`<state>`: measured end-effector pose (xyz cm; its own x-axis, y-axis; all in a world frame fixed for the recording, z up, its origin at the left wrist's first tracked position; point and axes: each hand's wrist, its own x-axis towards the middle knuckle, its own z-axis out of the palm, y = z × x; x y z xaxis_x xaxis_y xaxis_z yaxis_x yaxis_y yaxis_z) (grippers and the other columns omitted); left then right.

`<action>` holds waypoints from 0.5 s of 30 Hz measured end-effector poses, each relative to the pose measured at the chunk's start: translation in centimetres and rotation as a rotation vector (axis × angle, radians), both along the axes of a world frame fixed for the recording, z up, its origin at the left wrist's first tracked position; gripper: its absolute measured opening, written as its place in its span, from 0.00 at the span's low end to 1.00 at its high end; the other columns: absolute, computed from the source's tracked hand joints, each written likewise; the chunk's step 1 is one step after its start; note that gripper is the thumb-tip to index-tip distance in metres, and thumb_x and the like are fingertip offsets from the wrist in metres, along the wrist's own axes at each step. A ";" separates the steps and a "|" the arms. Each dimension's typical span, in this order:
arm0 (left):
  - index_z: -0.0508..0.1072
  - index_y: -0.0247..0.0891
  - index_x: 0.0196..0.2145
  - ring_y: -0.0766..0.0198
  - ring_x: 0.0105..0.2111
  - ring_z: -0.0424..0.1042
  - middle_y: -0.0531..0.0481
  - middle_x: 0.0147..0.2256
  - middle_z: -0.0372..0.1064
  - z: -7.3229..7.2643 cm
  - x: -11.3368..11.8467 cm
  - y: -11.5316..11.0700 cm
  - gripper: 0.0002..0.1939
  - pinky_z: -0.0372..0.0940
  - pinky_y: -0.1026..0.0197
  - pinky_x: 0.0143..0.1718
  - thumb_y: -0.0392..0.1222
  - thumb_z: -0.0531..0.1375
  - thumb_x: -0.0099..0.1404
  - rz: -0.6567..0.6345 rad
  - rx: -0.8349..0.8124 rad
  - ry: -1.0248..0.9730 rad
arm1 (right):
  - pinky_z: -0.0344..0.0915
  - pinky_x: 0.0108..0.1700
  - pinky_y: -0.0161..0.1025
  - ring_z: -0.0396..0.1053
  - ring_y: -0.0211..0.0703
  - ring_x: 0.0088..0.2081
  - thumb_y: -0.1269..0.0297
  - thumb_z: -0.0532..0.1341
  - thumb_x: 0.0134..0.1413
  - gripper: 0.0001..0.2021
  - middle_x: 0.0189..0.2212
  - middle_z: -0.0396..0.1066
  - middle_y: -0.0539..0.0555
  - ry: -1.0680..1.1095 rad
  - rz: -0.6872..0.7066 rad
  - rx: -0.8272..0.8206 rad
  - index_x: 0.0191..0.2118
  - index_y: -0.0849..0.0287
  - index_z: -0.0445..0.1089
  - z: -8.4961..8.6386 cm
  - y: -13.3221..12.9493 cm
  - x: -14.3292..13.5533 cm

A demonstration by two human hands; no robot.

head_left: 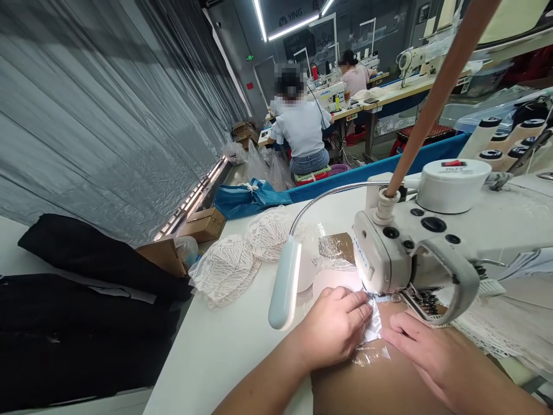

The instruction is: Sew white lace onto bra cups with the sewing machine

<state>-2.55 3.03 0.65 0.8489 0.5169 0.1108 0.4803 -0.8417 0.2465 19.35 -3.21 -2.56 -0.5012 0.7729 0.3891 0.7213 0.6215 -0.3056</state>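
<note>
A white sewing machine [380,253] stands on the pale table, its needle area low at the front. My left hand [339,323] presses a small piece of white lace fabric [374,324] just in front of the needle area, fingers bent and close together. To the right, my right hand [421,343] rests on the brown surface [367,386] beside the lace, its fingers curled; whether anything is under them is hidden. Pale pink cup pieces [334,280] lie behind my left hand. A lamp [285,285] on a bendy neck lights the spot.
White lace cups [227,268] lie at the table's left. Thread cones [484,135] stand at the right, and more lace fabric [496,323] lies right of the machine. A brown pole [436,98] rises from the machine. Two people sit at other machines behind, beyond a blue cloth edge [358,170].
</note>
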 end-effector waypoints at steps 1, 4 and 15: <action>0.67 0.35 0.54 0.55 0.40 0.65 0.41 0.53 0.68 -0.1 0.1 0.0 0.18 0.62 0.55 0.39 0.39 0.52 0.68 -0.005 0.011 0.012 | 0.57 0.26 0.36 0.66 0.40 0.26 0.81 0.49 0.43 0.23 0.30 0.70 0.52 -0.004 -0.006 -0.007 0.41 0.52 0.70 0.1 0.0 0.0; 0.66 0.35 0.56 0.55 0.41 0.65 0.40 0.53 0.67 -0.1 0.2 0.0 0.19 0.61 0.55 0.39 0.39 0.51 0.69 -0.016 0.036 0.038 | 0.59 0.27 0.36 0.68 0.40 0.27 0.81 0.49 0.45 0.24 0.32 0.71 0.52 -0.072 -0.008 -0.026 0.44 0.52 0.70 0.4 -0.1 0.1; 0.68 0.38 0.53 0.55 0.41 0.64 0.42 0.52 0.68 -0.4 0.2 0.3 0.16 0.57 0.56 0.39 0.39 0.51 0.70 -0.002 0.065 0.025 | 0.70 0.33 0.49 0.74 0.57 0.38 0.83 0.51 0.42 0.28 0.37 0.75 0.62 -0.335 -0.161 0.253 0.51 0.59 0.70 -1.2 0.5 -0.2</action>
